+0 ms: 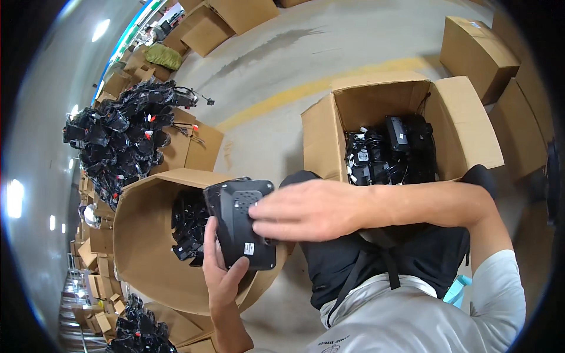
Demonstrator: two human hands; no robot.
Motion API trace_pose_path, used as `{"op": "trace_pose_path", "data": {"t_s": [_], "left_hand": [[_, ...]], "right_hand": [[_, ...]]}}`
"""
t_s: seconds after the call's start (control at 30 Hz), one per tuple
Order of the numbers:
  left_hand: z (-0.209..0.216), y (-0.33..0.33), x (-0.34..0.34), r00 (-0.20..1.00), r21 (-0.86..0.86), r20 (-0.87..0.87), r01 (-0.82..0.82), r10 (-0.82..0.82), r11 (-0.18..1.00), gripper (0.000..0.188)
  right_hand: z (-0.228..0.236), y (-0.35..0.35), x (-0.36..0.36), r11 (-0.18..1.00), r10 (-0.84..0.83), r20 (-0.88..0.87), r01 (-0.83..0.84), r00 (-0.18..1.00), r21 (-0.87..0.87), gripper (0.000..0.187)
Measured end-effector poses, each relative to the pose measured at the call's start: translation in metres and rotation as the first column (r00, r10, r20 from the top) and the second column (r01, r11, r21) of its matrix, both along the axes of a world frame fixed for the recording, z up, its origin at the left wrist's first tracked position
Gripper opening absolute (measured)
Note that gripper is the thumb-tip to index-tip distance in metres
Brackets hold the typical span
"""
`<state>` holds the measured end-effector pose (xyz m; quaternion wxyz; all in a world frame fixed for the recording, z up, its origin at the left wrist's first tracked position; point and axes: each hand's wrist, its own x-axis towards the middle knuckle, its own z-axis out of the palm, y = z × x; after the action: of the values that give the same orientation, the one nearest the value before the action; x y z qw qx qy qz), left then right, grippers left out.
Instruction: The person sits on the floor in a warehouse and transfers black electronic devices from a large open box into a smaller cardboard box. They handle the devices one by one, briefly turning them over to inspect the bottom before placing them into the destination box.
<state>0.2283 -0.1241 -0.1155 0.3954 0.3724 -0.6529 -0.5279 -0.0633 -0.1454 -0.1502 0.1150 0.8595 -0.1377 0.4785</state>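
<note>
A black plastic housing (pixel 232 226) with a patch of small round holes and a white label is held over the open carton (pixel 138 247) on my left. My left hand (pixel 222 282) grips it by the lower left edge, thumb on the face and fingers along the side. Laid across its right part is my right hand (pixel 315 212), slightly blurred, with fingers stretched out over the surface. Inside the left carton, black units (pixel 188 226) with cables lie partly hidden behind the housing. A second open carton (pixel 365 100), on the right, holds several black units (pixel 400 144) with bundled cables.
Bagged black parts with dangling connectors form a large pile (pixel 120 132) beyond the left carton. Another bagged heap (pixel 141 329) sits at the lower left. Closed cartons (pixel 477 56) stand at the far right. A yellow line (pixel 282 106) crosses the floor ahead.
</note>
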Motion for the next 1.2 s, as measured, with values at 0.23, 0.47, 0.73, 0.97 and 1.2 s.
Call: {"op": "trace_pose_path", "data": {"t_s": [0.23,0.47,0.73,0.97,1.2], "left_hand": [[-0.003,-0.001,-0.062,0.978,-0.036,-0.059,0.199,-0.200,0.979,0.096],[-0.005,0.004,-0.119,0.974,-0.036,0.226,0.034,-0.025,0.999,0.066],[0.036,-0.045,-0.177,0.969,-0.010,-0.244,-0.040,0.037,0.999,0.041],[-0.032,-0.111,-0.301,0.910,0.429,-0.335,0.379,-0.246,0.820,0.033],[-0.177,-0.157,-0.406,0.957,0.743,-0.140,0.271,-0.253,0.612,0.041]], "right_hand": [[0.001,0.020,0.005,0.600,-0.265,0.707,-0.461,0.656,0.653,0.062],[0.025,0.007,-0.022,0.712,-0.514,0.733,-0.254,0.446,0.654,0.044],[-0.010,0.025,-0.088,0.207,-0.059,0.673,-0.650,0.737,0.731,0.100],[-0.056,0.021,-0.260,-0.026,-0.431,0.460,-0.520,0.776,0.854,0.037],[-0.141,-0.003,-0.334,-0.435,-0.474,-0.155,-0.077,0.867,0.897,0.018]]}}
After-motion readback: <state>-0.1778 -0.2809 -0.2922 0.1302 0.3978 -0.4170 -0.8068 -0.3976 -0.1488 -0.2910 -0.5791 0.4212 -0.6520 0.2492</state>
